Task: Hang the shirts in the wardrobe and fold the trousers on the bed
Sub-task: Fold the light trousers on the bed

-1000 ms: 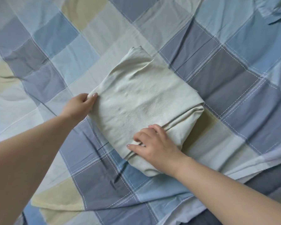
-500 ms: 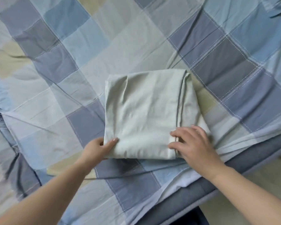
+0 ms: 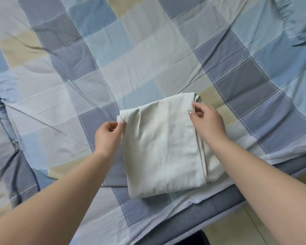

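Checked bedspread [image 3: 113, 71], folded trousers [image 3: 162, 147], left hand [image 3: 108, 137] and right hand [image 3: 207, 122] grip pinching corners

no readable text, labels or signs

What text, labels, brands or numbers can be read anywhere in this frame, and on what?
None. The folded trousers show plain pale cloth with no tag or print in view. The quilt bears only coloured checks and stitching. Neither the left hand nor the right hand, each pinching a far corner of the trousers, covers any visible lettering.
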